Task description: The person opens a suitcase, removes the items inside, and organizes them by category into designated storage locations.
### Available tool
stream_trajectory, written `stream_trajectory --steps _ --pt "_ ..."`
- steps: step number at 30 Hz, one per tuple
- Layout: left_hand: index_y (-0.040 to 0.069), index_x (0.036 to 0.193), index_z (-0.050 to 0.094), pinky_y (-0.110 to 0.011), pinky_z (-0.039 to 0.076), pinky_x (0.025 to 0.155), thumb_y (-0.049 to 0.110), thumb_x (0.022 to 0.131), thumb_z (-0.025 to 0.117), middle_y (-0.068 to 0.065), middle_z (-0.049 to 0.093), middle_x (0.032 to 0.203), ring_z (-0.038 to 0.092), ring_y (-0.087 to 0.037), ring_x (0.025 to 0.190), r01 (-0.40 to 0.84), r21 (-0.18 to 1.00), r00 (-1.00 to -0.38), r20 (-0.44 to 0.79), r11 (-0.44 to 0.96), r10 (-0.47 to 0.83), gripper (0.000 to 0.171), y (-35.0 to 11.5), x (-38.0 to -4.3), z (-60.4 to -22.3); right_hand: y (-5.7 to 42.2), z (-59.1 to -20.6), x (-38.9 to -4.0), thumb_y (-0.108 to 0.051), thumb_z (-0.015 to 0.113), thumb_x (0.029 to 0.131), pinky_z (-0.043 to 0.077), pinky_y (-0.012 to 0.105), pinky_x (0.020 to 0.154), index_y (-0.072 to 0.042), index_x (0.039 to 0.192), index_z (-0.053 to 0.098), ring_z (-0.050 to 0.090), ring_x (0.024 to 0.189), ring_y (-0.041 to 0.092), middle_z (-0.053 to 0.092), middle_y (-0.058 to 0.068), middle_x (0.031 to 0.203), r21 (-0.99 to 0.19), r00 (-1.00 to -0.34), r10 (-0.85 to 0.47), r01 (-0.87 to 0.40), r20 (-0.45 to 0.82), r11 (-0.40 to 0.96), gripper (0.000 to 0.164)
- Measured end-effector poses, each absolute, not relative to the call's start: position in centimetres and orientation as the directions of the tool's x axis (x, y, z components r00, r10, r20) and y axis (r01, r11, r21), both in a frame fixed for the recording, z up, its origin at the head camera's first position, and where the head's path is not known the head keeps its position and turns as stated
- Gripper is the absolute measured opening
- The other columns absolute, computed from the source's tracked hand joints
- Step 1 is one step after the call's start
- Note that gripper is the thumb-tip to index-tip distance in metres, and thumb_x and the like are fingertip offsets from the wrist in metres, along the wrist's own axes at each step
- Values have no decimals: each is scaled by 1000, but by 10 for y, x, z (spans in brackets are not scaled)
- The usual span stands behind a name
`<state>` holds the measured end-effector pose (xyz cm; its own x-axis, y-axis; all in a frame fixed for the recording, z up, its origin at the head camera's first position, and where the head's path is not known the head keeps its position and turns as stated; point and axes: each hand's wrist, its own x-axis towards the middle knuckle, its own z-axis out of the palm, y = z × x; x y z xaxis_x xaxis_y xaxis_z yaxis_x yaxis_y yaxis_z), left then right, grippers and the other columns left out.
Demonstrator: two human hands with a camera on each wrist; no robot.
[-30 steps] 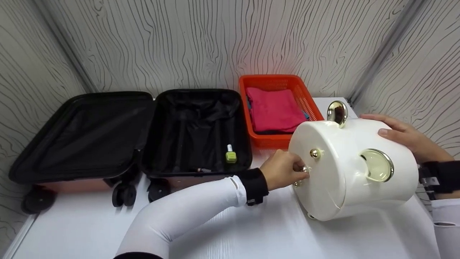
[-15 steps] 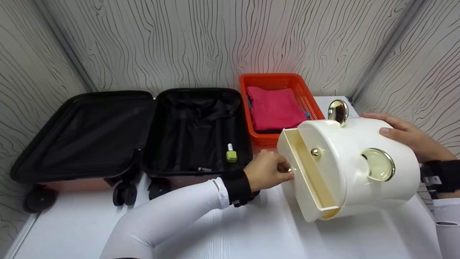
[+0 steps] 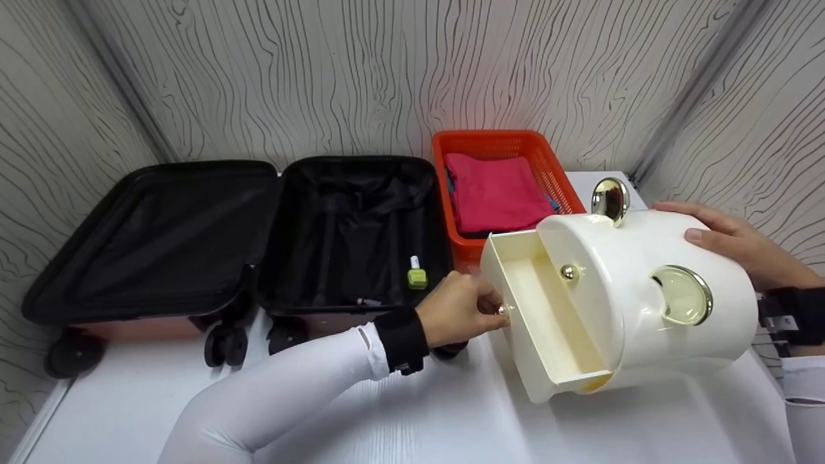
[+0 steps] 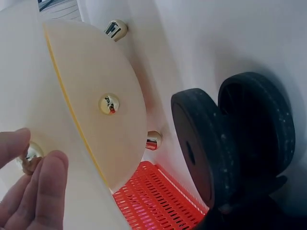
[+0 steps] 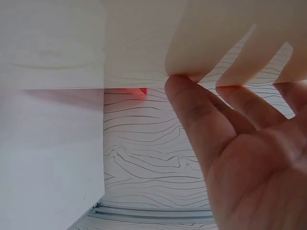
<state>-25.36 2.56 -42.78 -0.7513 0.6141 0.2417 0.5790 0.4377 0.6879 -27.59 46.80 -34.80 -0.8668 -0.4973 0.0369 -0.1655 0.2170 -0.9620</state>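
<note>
A glossy white rounded storage box [image 3: 651, 258] with gold fittings lies on the right of the table. Its middle drawer [image 3: 548, 322] is pulled out to the left, showing a pale inside. My left hand [image 3: 457, 309] pinches the drawer's small gold knob [image 4: 32, 154] between thumb and fingers. Another gold knob [image 3: 569, 272] sits on the closed section beside the drawer. Against the box's far right end, my right hand [image 3: 735, 245] rests with thumb on top; in the right wrist view its extended fingers [image 5: 201, 110] touch the white surface.
An open suitcase [image 3: 354, 232] with black lining stands at centre-left. In it lie a yellow-green nail polish bottle [image 3: 417, 277] and a small slim item [image 3: 368, 302]. An orange basket [image 3: 561, 174] holding a folded pink cloth [image 3: 499, 193] is behind the drawer. A caster wheel [image 4: 201, 143] stands near my left hand.
My left hand has moved left, drawing the drawer out of the box from shut to well open. The right hand stays on the box, which has barely shifted.
</note>
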Motion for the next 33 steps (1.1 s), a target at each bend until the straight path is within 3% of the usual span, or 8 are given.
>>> stream_trajectory --steps 6,10,15,20,28,33 --pt "4 104 83 -11 55 75 21 88 91 -8 84 97 81 -15 89 557 708 -755 213 434 620 25 12 -263 -420 474 -351 -272 6 29 113 67 33 74 -15 167 42 79 106 15 69 -4 144 -974 -852 -521 -155 48 164 60" --pt "0 111 83 -25 63 84 20 93 85 -12 84 102 81 -21 94 540 679 -785 192 498 589 27 -14 -293 -400 479 -351 -270 7 29 112 66 33 74 -13 167 43 79 105 15 69 -4 145 -974 -863 -501 -163 64 156 60" --pt "2 113 83 -41 63 92 19 95 83 -12 83 109 78 -26 99 491 515 -835 51 702 547 24 -42 -344 -381 484 -348 -268 7 30 112 66 33 72 -16 165 47 80 104 15 70 -5 142 -971 -884 -465 -157 56 182 60" --pt "8 105 85 -43 63 92 19 85 90 -9 84 108 78 -29 101 518 252 -806 -176 817 565 23 -44 -375 -388 487 -348 -265 6 30 113 66 34 68 -17 165 47 81 99 16 71 -5 139 -966 -887 -460 -158 47 206 60" --pt "4 115 82 -42 63 93 27 80 95 -17 81 115 73 -29 98 603 95 -725 -350 792 594 43 -15 -374 -411 487 -351 -266 6 26 113 67 35 74 -17 167 42 80 108 17 68 -4 145 -983 -853 -520 -132 45 132 62" --pt "3 114 81 -41 61 90 20 85 93 -15 81 114 60 -23 87 594 27 -733 -394 804 555 35 -10 -366 -418 485 -352 -268 6 26 113 67 35 74 -18 167 43 80 107 17 69 -4 144 -982 -858 -513 -122 31 146 61"
